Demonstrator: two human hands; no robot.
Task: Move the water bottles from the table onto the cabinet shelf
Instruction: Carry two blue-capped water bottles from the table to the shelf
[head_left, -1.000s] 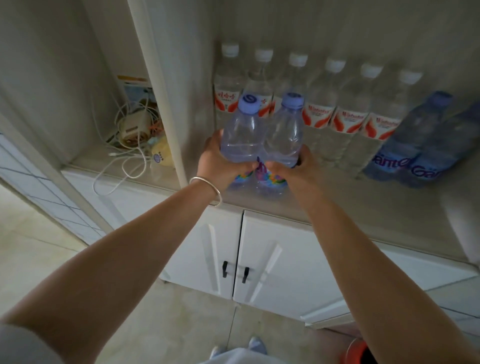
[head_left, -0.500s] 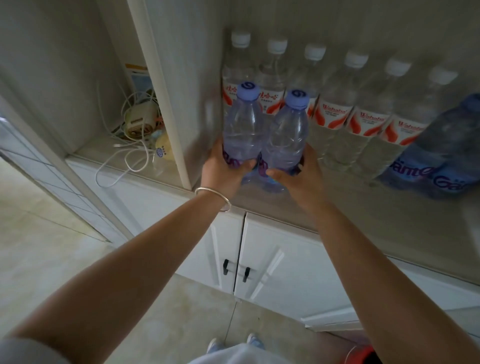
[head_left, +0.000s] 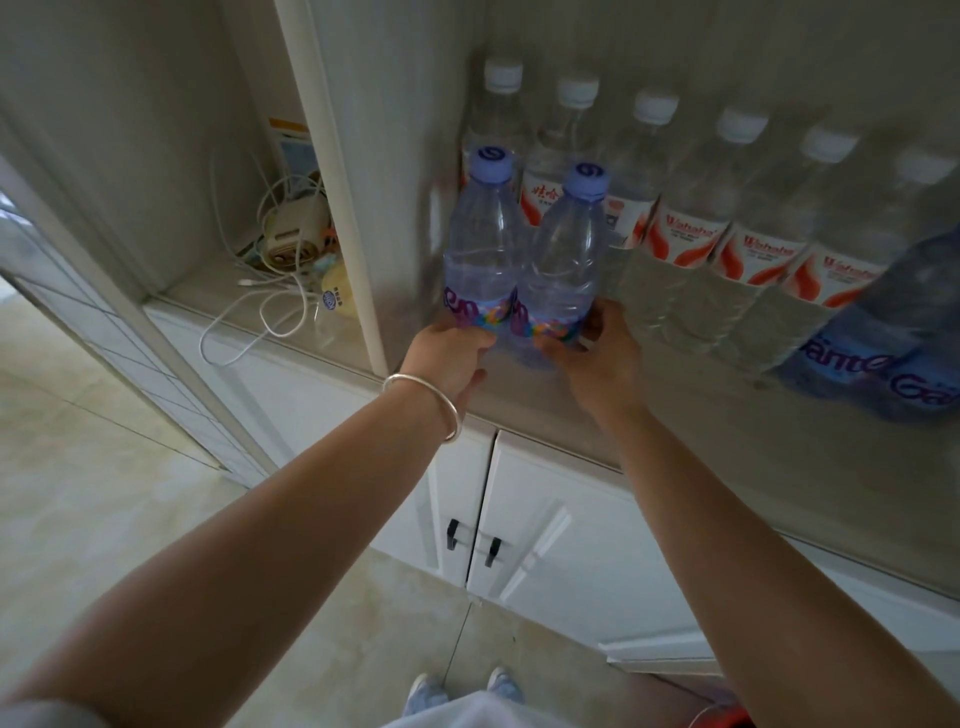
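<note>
Two clear water bottles with purple caps stand side by side on the cabinet shelf (head_left: 691, 415), near its left wall. My left hand (head_left: 449, 356) holds the base of the left bottle (head_left: 480, 249). My right hand (head_left: 597, 353) holds the base of the right bottle (head_left: 563, 260), fingers curled round its coloured label. Both bottles are upright. Their very bottoms are hidden behind my hands.
A row of white-capped bottles with red labels (head_left: 685, 228) lines the back of the shelf. Two blue bottles (head_left: 883, 343) stand at the right. The left compartment holds tangled white cables and a charger (head_left: 283, 244). White cabinet doors (head_left: 545, 540) are below.
Both hands have pushed the two bottles farther in and down onto the shelf, and have slid from the bottles' middles to their bases.
</note>
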